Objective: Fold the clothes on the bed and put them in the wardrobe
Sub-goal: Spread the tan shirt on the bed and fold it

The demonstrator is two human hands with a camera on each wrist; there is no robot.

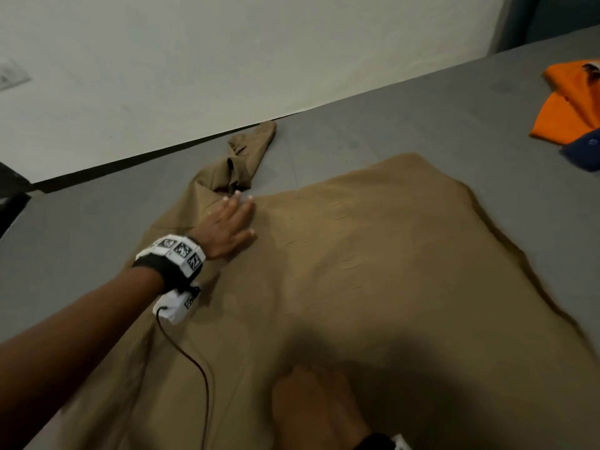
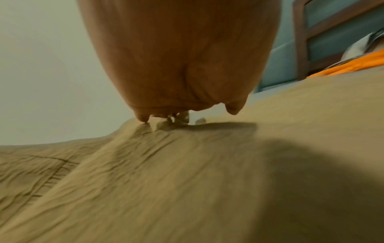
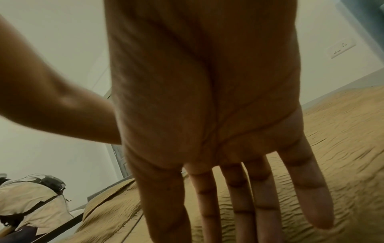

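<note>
I have the tan garment (image 1: pixel 373 254) spread on the grey bed (image 1: pixel 389 118), my left hand (image 1: pixel 227 225) and right hand (image 1: pixel 311 404) lying flat on it, fingers straight, gripping nothing, so folding has barely begun, with the orange garment (image 1: pixel 565 102) waiting beyond and no wardrobe in view.

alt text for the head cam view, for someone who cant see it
A tan garment lies spread on a grey bed, the left hand pressed flat near its crumpled sleeve and the right hand blurred at the bottom edge. Orange clothing and something dark blue lie at the far right.
</note>
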